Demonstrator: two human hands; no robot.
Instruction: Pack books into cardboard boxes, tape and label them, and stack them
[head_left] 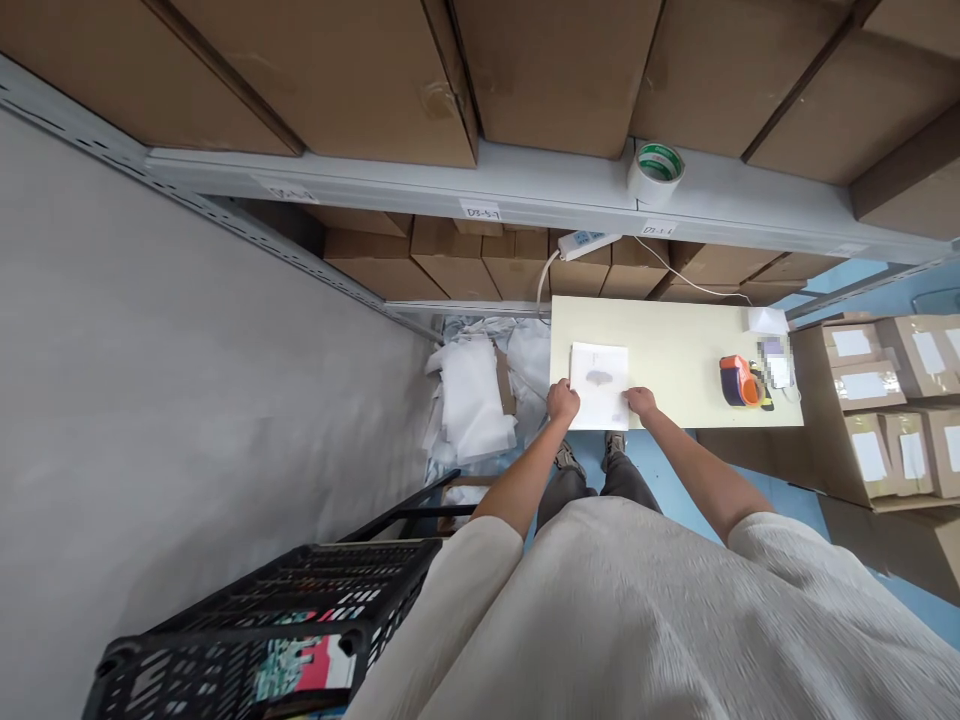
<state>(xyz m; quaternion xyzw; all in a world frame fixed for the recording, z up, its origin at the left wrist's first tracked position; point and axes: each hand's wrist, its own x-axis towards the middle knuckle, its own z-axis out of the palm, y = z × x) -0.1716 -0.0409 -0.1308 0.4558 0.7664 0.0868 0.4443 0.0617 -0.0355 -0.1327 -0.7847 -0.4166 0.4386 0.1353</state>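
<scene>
A white flat packet with a dark shape showing through it lies on the pale yellow table near its front edge. My left hand grips the packet's near left corner with curled fingers. My right hand is closed on the near right corner. Both forearms reach forward from my light shirt.
An orange tape dispenser and a small device sit at the table's right end. A tape roll rests on the grey shelf beam. Taped cartons stand to the right, white foam sheets lie on the floor left, a black crate nearby.
</scene>
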